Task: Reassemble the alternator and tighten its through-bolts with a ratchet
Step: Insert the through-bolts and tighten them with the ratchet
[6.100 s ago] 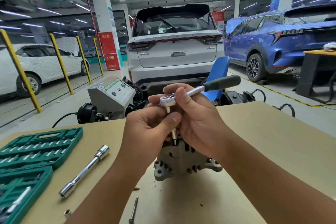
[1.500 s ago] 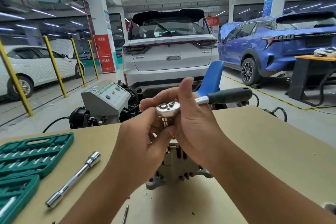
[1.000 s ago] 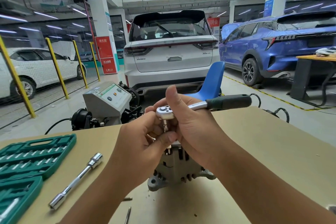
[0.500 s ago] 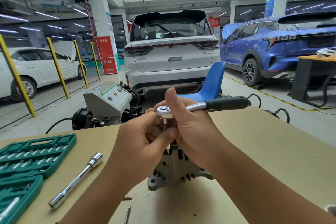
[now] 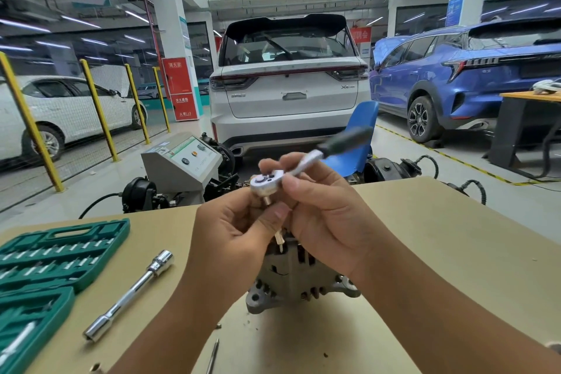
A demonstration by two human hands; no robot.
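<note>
The grey alternator (image 5: 299, 279) stands on the tan workbench (image 5: 440, 252), partly hidden behind both hands. Above it is a ratchet (image 5: 268, 182) with a chrome head and a dark green handle, blurred and angled up to the right. My right hand (image 5: 321, 215) holds the ratchet near its head. My left hand (image 5: 239, 228) pinches the thin extension and socket under the head, whose lower tip (image 5: 280, 244) points down at the alternator's top.
A green socket case (image 5: 54, 255) lies open at the left edge. A chrome extension bar (image 5: 129, 294) lies beside it. A loose bolt (image 5: 212, 355) and small bits lie at the front. A tester box (image 5: 182, 161) and a blue chair (image 5: 356, 136) stand behind the bench.
The ratchet handle has swung upward and away from level and is now blurred. My right thumb has come off the top of the head. Both hands keep their grip above the alternator.
</note>
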